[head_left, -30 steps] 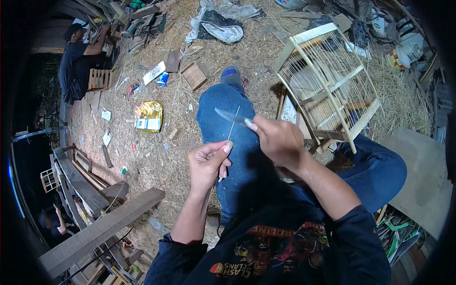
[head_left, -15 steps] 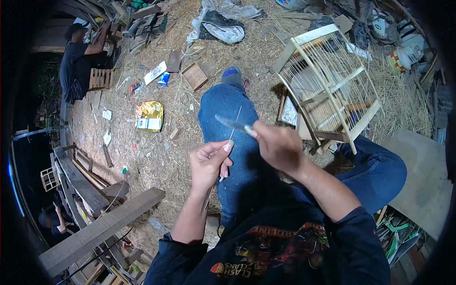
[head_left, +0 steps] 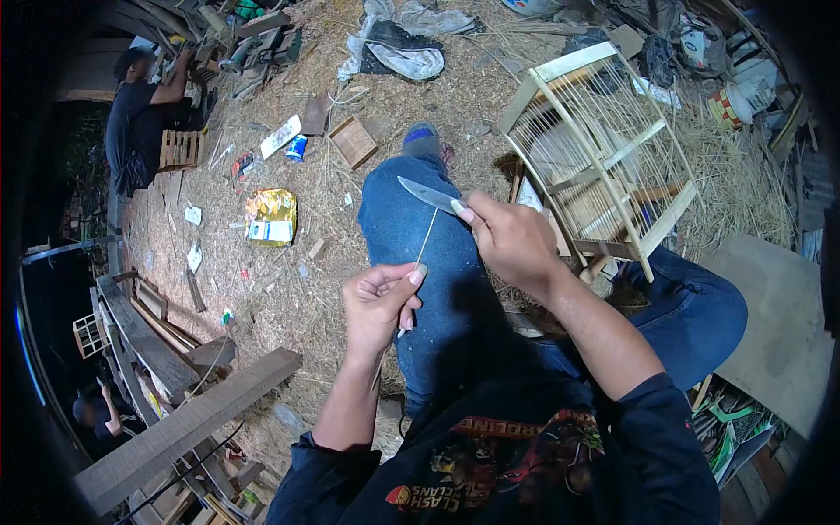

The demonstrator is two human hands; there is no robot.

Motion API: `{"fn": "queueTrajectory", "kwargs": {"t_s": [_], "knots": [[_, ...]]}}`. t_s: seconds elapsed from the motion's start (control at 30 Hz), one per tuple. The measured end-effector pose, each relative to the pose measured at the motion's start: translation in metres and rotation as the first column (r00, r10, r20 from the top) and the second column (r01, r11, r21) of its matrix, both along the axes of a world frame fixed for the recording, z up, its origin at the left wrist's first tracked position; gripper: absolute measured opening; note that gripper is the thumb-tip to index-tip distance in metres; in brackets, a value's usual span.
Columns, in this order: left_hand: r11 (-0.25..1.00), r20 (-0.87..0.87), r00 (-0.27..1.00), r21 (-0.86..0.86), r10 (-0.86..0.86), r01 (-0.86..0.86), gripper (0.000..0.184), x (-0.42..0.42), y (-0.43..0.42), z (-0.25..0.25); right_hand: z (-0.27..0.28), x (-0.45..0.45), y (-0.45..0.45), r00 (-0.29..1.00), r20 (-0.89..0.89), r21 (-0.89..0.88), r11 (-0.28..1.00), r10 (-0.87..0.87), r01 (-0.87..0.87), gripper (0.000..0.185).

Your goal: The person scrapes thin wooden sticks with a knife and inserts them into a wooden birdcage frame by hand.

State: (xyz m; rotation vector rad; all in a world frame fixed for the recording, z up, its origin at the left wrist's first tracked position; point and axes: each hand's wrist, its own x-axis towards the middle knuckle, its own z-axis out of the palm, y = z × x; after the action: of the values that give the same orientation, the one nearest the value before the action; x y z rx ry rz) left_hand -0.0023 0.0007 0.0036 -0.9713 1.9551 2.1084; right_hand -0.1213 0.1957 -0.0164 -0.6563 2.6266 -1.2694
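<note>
Knife point(head_left: 426, 193) and stick point(head_left: 427, 236) over my knee point(head_left: 385, 210)
My left hand point(head_left: 376, 302) pinches the stick; my right hand point(head_left: 514, 238) grips the knife, its blade at the stick's far end.

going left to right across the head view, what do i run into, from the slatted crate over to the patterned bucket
Slatted crate → gold packet → left hand → knife → right hand → wooden cage → patterned bucket.
</note>
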Motion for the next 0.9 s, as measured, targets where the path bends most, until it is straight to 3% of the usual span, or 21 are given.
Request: {"fn": "queueTrajectory", "kwargs": {"t_s": [0.1, 0.27, 0.47, 0.57, 0.67, 0.73, 0.83, 0.9], "knots": [[1.0, 0.0, 1.0, -0.005, 0.003, -0.003, 0.014, 0.0, 0.0, 0.002, -0.007, 0.002, -0.003, 0.998, 0.056, 0.017, 1.0, 0.017, -0.018, 0.01], [1.0, 0.021, 1.0, -0.027, 0.0, 0.0, 0.014, -0.001, -0.002, 0.003, -0.009, 0.012, -0.004, 0.998, -0.064, -0.014, 1.0, 0.012, -0.013, 0.012], [1.0, -0.01, 1.0, -0.01, -0.011, 0.011, 0.013, 0.0, -0.001, 0.004, -0.013, 0.007, -0.004, 0.999, 0.04, -0.029, 1.0, 0.0, 0.002, 0.016], [1.0, 0.004, 1.0, -0.03, -0.007, 0.007, 0.013, -0.001, -0.001, 0.003, -0.01, 0.022, -0.002, 0.996, -0.064, -0.033, 0.998, 0.059, -0.062, 0.016], [1.0, -0.018, 1.0, -0.021, -0.005, 0.004, 0.013, 0.0, -0.001, 0.001, -0.011, 0.012, -0.002, 0.999, 0.032, -0.049, 0.999, 0.006, -0.004, 0.016], [1.0, -0.018, 1.0, -0.01, -0.005, 0.005, 0.013, 0.0, 0.0, 0.003, -0.017, 0.011, -0.001, 1.0, -0.023, -0.045, 0.999, 0.012, -0.013, 0.014], [0.999, -0.015, 1.0, -0.02, -0.027, 0.027, 0.013, 0.002, -0.002, 0.006, -0.022, 0.014, 0.001, 0.996, -0.087, -0.13, 0.991, -0.008, -0.003, 0.008], [0.998, -0.005, 0.999, -0.045, -0.043, 0.043, 0.013, 0.006, -0.003, 0.005, -0.024, 0.015, 0.002, 0.991, -0.098, -0.28, 0.958, -0.091, 0.06, 0.01]]}}
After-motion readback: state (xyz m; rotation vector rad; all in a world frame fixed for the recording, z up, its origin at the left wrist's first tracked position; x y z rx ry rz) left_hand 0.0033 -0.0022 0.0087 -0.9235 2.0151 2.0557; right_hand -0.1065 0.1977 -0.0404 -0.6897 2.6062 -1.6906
